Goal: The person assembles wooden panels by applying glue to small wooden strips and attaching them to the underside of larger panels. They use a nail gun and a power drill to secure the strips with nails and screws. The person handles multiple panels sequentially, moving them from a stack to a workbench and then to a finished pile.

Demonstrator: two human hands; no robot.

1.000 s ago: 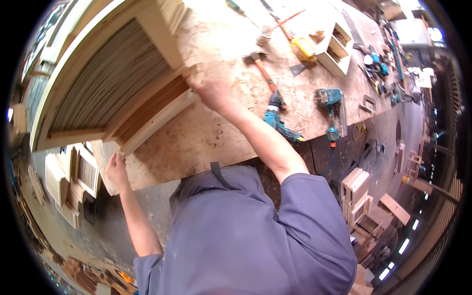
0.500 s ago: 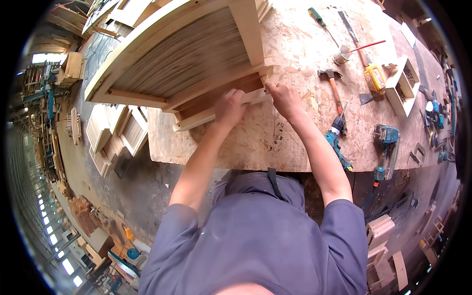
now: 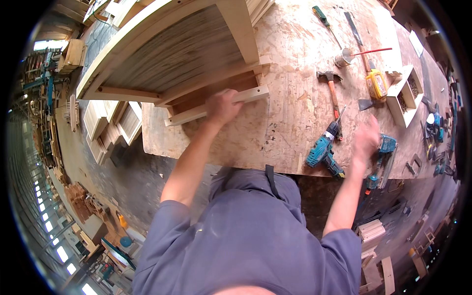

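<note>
My left hand [image 3: 222,105] presses on a pale wooden rail [image 3: 187,114] at the lower edge of a large slatted wooden frame [image 3: 172,54] lying on the chipboard workbench [image 3: 275,128]. My right hand [image 3: 365,140] is blurred, fingers apart, hovering by the bench's near edge. It sits between a teal cordless drill [image 3: 323,150] and a second teal power tool [image 3: 382,157], touching neither clearly.
A hammer [image 3: 330,83], a yellow tape measure [image 3: 376,84], a small wooden box [image 3: 404,93], a cup with a red stick [image 3: 344,56] and a screwdriver [image 3: 322,17] lie on the bench's right part. Stacked wooden panels [image 3: 110,123] stand on the floor left of the bench.
My right hand left the rail and swung right toward the power tools at the bench edge. My left hand stayed on the rail. The view shifted slightly.
</note>
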